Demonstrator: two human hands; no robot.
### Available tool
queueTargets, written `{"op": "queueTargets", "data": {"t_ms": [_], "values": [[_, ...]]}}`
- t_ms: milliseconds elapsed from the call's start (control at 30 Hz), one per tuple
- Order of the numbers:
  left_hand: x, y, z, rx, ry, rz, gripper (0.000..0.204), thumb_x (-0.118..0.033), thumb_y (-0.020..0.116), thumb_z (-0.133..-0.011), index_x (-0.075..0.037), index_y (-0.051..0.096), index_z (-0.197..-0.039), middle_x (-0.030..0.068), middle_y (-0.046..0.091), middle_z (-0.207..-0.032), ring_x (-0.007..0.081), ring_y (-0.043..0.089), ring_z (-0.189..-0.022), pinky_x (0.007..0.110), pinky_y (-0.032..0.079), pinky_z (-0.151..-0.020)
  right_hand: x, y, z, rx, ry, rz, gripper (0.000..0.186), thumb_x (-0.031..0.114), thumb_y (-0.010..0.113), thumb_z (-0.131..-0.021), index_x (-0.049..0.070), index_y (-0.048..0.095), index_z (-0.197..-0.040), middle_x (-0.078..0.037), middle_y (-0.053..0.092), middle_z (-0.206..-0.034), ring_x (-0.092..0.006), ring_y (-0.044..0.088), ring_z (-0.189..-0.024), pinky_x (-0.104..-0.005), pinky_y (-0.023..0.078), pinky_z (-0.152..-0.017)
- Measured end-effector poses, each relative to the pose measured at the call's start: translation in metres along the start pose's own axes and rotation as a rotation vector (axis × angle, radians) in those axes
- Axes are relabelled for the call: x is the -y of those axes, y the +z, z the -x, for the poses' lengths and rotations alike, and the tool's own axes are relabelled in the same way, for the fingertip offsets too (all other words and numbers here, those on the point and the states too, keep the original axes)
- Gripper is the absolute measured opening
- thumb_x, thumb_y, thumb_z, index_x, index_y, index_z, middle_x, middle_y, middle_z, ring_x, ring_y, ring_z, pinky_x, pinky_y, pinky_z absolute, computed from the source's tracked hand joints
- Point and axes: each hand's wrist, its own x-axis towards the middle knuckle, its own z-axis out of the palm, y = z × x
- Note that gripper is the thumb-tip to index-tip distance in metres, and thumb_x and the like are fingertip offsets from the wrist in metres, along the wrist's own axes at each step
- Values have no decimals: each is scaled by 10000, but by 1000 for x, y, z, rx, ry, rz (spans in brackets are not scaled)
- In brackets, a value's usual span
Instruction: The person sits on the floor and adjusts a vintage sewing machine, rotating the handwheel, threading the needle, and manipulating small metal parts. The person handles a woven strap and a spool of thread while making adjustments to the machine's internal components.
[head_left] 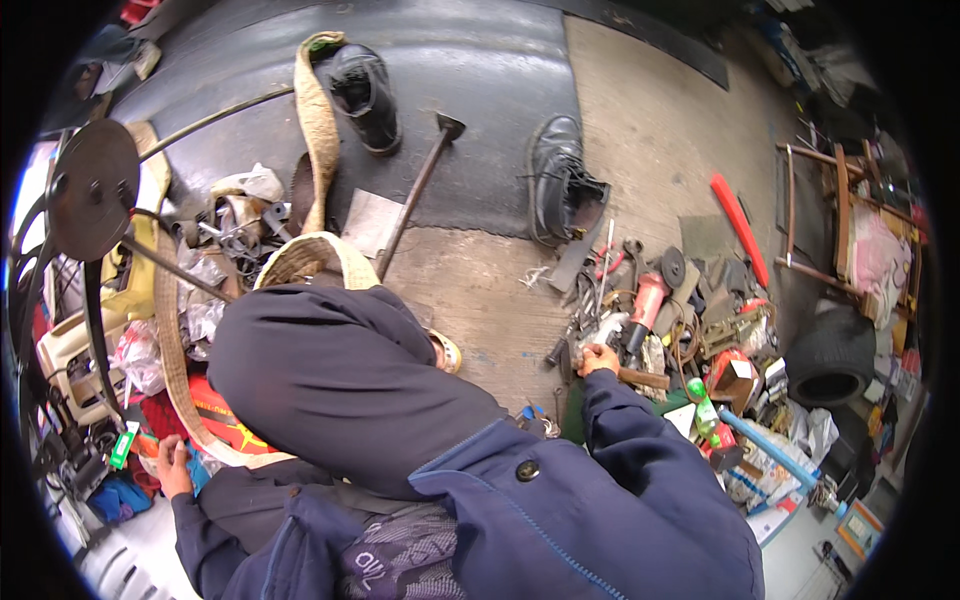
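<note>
My right hand is closed at the edge of a pile of tools, right of my knees. What its fingers grip is too small to make out. A short wooden handle shows beside that wrist, and a red angle grinder lies just beyond. At the far left, my left hand has its fingers loosely apart, close to an orange and white object. Whether they touch is unclear. Beside that lies a green and white tag.
Ahead stand two black shoes and a metal shoe-last stand. A woven strap loops past my left knee. At left is a round metal wheel; at right lie a red bar, a green bottle and a tyre.
</note>
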Motion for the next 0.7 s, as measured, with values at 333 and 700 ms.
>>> {"op": "queueTargets", "data": {"t_ms": [333, 700], "values": [[-86, 26, 44, -30, 18, -66, 192, -188, 691, -931, -5, 707, -989, 49, 659, -790, 148, 629, -789, 322, 507, -745, 31, 42, 17, 511, -12, -107, 64, 70, 659, -925, 22, 647, -965, -65, 636, -706, -166, 593, -543, -332, 502, -460], [-149, 144, 25, 166, 96, -12, 390, -356, 669, -904, -146, 634, -1231, 172, 736, -1028, 378, 697, -989, 483, 529, -886, 47, 71, 29, 632, -235, 255, 170, 120, 704, -925, -36, 727, -990, -105, 741, -874, -156, 673, -783, -321, 545, -738]]}}
